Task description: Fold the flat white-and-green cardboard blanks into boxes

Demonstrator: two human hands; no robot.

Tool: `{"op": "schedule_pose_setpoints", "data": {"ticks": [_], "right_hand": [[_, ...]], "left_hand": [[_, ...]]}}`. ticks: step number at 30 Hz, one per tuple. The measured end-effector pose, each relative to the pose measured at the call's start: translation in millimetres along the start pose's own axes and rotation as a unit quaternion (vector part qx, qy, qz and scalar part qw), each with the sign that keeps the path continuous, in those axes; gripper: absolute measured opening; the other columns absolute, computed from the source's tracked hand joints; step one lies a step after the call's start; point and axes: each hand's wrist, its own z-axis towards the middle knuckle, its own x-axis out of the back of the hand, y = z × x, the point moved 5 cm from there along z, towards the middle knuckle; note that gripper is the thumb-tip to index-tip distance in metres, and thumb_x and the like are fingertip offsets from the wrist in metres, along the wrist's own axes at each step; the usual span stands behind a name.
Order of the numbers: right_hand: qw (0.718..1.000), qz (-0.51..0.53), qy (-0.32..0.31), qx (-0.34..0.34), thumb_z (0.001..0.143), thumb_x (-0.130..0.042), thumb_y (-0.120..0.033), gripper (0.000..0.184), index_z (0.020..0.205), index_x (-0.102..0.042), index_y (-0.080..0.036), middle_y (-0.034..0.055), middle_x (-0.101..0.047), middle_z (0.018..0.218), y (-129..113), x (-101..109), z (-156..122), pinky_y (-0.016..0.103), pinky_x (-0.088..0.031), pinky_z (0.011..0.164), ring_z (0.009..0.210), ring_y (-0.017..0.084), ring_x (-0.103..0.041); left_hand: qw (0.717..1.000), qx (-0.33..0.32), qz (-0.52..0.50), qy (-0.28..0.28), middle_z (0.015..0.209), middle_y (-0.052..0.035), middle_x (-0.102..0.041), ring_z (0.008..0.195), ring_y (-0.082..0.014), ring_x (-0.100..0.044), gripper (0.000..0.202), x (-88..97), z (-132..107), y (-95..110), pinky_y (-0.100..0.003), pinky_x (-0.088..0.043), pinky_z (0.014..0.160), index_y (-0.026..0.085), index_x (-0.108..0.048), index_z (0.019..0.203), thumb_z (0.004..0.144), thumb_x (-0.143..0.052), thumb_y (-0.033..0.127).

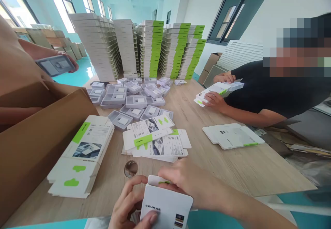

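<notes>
Left hand (126,201), right hand (186,180) grip a white CEUKAZ carton (165,206); flat cartons (155,143) lie just ahead.

Loose printed cartons (152,141) lie mid-bench. To their right, bare bench (219,168) runs to a flat carton pile (232,136). Grey trays (133,101) block the way beyond them; a carton bundle (82,156) and brown cardboard box (33,143) close the left.

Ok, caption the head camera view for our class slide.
Left hand and right hand hold a white CEUKAZ carton over a wooden table.
</notes>
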Motion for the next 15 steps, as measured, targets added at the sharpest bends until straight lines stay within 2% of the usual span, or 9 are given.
{"op": "schedule_pose_setpoints", "data": {"ticks": [1, 3, 5, 8, 10, 12, 15], "right_hand": [[1.000, 0.018, 0.004, -0.004, 0.102, -0.055, -0.033, 0.030, 0.075, -0.047, -0.023, -0.0068, -0.045, 0.059, 0, 0, 0, 0.027, -0.022, 0.054, 0.053, 0.011, -0.044], [0.997, 0.070, 0.010, -0.007, 0.098, -0.061, -0.033, 0.010, 0.102, -0.059, -0.024, -0.0056, -0.059, 0.068, 1, 0, -1, 0.025, -0.028, 0.056, 0.060, 0.013, -0.054], [0.995, 0.103, 0.015, 0.000, 0.092, -0.068, -0.031, 0.032, 0.121, -0.057, -0.025, -0.0044, -0.067, 0.078, 0, 1, -2, 0.023, -0.034, 0.059, 0.066, 0.015, -0.060], [0.992, 0.123, 0.011, 0.003, 0.089, -0.070, -0.030, 0.028, 0.115, -0.060, -0.026, -0.0014, -0.071, 0.088, 3, 4, -6, 0.024, -0.040, 0.064, 0.074, 0.017, -0.062], [0.985, 0.171, 0.019, -0.030, 0.096, -0.063, -0.033, 0.023, 0.119, -0.060, -0.027, -0.0004, -0.072, 0.091, 11, 6, -11, 0.027, -0.044, 0.070, 0.078, 0.018, -0.063], [0.969, 0.230, 0.049, -0.078, 0.104, -0.053, -0.040, 0.028, 0.130, -0.057, -0.030, -0.0007, -0.070, 0.090, 23, 5, -20, 0.030, -0.047, 0.076, 0.081, 0.018, -0.062], [0.934, 0.328, 0.086, -0.113, 0.106, -0.050, -0.053, 0.039, 0.138, -0.054, -0.030, 0.0008, -0.065, 0.096, 39, -12, -33, 0.035, -0.049, 0.084, 0.086, 0.019, -0.062]], "left_hand": [[1.000, 0.014, 0.007, -0.016, 0.118, -0.0089, -0.070, 0.077, -0.0151, -0.072, 0.026, 0.0, 4, 2, -0.021, -0.060, 0.068, 0.029, -0.081, 0.111, 0.094, -0.076, 0.048], [0.997, 0.038, 0.036, -0.055, 0.111, -0.0085, -0.073, 0.079, -0.0164, -0.072, 0.029, -0.7, 13, 5, -0.020, -0.058, 0.064, 0.026, -0.081, 0.107, 0.096, -0.072, 0.052], [0.992, 0.046, 0.084, -0.084, 0.098, -0.0062, -0.075, 0.073, -0.0151, -0.069, 0.031, -0.2, 19, 9, -0.019, -0.054, 0.061, 0.024, -0.081, 0.103, 0.098, -0.069, 0.053], [0.985, 0.031, 0.146, -0.084, 0.087, -0.0036, -0.076, 0.069, -0.0152, -0.065, 0.034, 3.9, 24, 12, -0.021, -0.055, 0.064, 0.023, -0.079, 0.103, 0.098, -0.068, 0.054], [0.984, 0.021, 0.164, -0.067, 0.087, -0.0030, -0.076, 0.070, -0.0155, -0.066, 0.032, 7.7, 24, 14, -0.020, -0.056, 0.066, 0.025, -0.078, 0.104, 0.099, -0.067, 0.054], [0.984, 0.005, 0.174, -0.047, 0.091, -0.0037, -0.077, 0.075, -0.0165, -0.070, 0.029, 11.3, 23, 16, -0.020, -0.057, 0.070, 0.026, -0.079, 0.105, 0.100, -0.067, 0.052], [0.980, -0.023, 0.191, -0.046, 0.100, -0.0076, -0.080, 0.085, -0.0193, -0.075, 0.028, 13.2, 20, 22, -0.021, -0.059, 0.081, 0.026, -0.082, 0.106, 0.099, -0.068, 0.050]]}}
